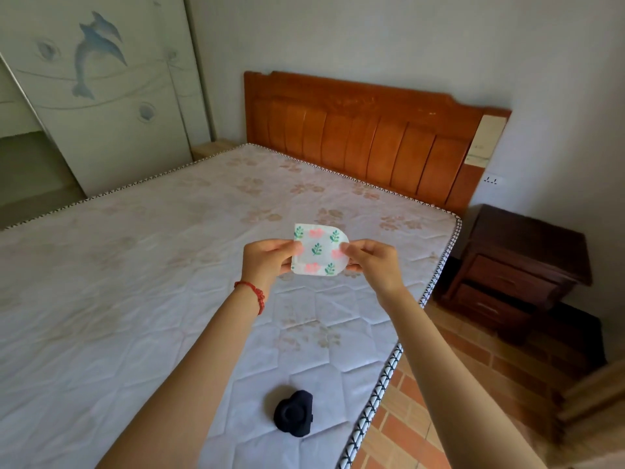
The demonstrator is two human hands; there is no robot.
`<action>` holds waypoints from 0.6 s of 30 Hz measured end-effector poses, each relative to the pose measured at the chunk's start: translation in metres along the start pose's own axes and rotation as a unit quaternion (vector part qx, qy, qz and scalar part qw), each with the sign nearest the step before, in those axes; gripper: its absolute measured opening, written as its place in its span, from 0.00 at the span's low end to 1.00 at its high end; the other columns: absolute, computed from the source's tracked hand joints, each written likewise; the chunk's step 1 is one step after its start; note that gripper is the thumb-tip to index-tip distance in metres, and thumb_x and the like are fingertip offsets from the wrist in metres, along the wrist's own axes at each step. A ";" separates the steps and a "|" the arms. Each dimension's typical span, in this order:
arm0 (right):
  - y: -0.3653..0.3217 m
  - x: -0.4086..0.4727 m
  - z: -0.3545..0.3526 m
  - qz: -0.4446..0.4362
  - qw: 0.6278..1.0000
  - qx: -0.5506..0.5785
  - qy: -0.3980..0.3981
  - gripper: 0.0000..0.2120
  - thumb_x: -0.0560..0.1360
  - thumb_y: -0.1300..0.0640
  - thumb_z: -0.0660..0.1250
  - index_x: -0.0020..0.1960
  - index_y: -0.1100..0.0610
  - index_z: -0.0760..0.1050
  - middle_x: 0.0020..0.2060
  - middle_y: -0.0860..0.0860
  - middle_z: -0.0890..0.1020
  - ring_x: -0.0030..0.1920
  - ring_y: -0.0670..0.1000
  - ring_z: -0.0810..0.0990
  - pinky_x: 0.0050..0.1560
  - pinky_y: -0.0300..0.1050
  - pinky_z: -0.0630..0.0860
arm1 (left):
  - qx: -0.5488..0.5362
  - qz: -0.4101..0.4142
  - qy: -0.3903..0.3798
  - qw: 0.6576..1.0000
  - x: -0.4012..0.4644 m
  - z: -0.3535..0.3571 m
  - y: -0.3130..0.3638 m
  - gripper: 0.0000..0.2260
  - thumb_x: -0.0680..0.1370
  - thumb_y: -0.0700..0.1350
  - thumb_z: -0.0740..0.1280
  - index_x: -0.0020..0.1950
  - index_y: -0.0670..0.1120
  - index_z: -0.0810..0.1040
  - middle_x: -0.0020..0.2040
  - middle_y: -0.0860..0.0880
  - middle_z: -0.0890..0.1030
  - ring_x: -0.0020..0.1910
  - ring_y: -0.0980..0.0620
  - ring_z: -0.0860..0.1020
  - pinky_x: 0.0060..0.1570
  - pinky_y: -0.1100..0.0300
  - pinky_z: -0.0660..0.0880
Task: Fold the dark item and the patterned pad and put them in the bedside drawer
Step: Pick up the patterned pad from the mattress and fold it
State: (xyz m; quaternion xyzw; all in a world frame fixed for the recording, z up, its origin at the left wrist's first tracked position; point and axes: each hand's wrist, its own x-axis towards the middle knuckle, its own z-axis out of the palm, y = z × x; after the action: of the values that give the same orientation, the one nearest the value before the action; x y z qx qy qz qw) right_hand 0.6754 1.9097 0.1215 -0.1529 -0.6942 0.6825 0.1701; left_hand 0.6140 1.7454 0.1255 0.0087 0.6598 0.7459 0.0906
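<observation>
Both arms are stretched out over the mattress (135, 265). The pad (318, 249), white with pink flowers and green sprigs, is held up in the air between the two hands, above the bed and touching nothing else. It looks folded, with one rounded end pointing toward the nightstand side.

The left hand (265, 260) pinches the pad's left edge, thumb on the printed face and fingers curled behind. A red bracelet (254, 294) sits on that wrist. The right hand (373, 262) pinches the right edge the same way, thumb in front, fingers tucked behind. Neither hand holds anything else.

The dark item (293, 414) lies on the mattress near its right edge, close to the person and well apart from the pad. It is bunched in a compact lump; whether it is properly folded cannot be told.

The nightstand (517, 265) stands on the tiled floor beside the headboard (365, 137). Two drawers (507, 282) show on its front, both appearing closed.
</observation>
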 end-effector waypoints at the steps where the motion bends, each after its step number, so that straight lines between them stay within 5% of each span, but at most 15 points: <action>1: 0.006 0.000 0.002 0.009 1.000 -0.001 0.002 0.09 0.72 0.63 0.69 0.34 0.56 0.79 0.29 0.48 0.82 0.32 0.45 0.80 0.37 0.38 0.79 | 0.003 -0.007 0.000 1.000 0.001 -0.003 -0.006 0.03 0.71 0.34 0.70 0.43 0.38 0.80 0.45 0.40 0.81 0.28 0.57 0.81 0.31 0.63 0.79; 5: 0.035 -0.002 0.010 0.041 0.999 -0.005 0.008 0.10 0.72 0.64 0.69 0.33 0.56 0.79 0.26 0.45 0.82 0.31 0.44 0.80 0.36 0.37 0.79 | 0.021 -0.043 0.003 0.999 0.006 -0.012 -0.032 0.07 0.71 0.34 0.70 0.47 0.34 0.79 0.43 0.41 0.81 0.27 0.57 0.81 0.31 0.64 0.79; 12: 0.093 -0.015 0.016 0.113 0.993 -0.029 0.014 0.07 0.72 0.64 0.69 0.35 0.58 0.78 0.31 0.55 0.79 0.32 0.48 0.77 0.33 0.35 0.77 | 0.049 -0.103 0.003 0.993 0.006 -0.027 -0.088 0.04 0.70 0.34 0.70 0.45 0.36 0.80 0.43 0.41 0.81 0.28 0.56 0.81 0.31 0.64 0.79; 15: 0.117 -0.019 0.017 0.147 0.988 -0.036 0.007 0.06 0.71 0.64 0.70 0.36 0.59 0.78 0.35 0.58 0.79 0.36 0.54 0.77 0.40 0.43 0.78 | 0.065 -0.137 0.008 0.988 0.005 -0.034 -0.114 0.07 0.70 0.34 0.70 0.47 0.33 0.80 0.34 0.45 0.82 0.30 0.55 0.81 0.32 0.64 0.80; 18: 0.137 -0.022 0.018 0.170 0.985 -0.034 -0.002 0.05 0.71 0.65 0.70 0.37 0.59 0.78 0.33 0.55 0.79 0.34 0.52 0.76 0.35 0.37 0.76 | 0.070 -0.167 0.011 0.983 0.006 -0.040 -0.139 0.04 0.70 0.34 0.71 0.43 0.35 0.81 0.27 0.53 0.82 0.35 0.50 0.81 0.37 0.62 0.80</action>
State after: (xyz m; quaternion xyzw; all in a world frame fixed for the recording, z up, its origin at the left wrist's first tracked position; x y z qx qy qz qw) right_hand 0.6841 1.8870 -0.0158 -0.2726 -0.6816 0.6776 0.0447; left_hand 0.6202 1.7229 -0.0170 -0.1035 0.7036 0.6721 0.2062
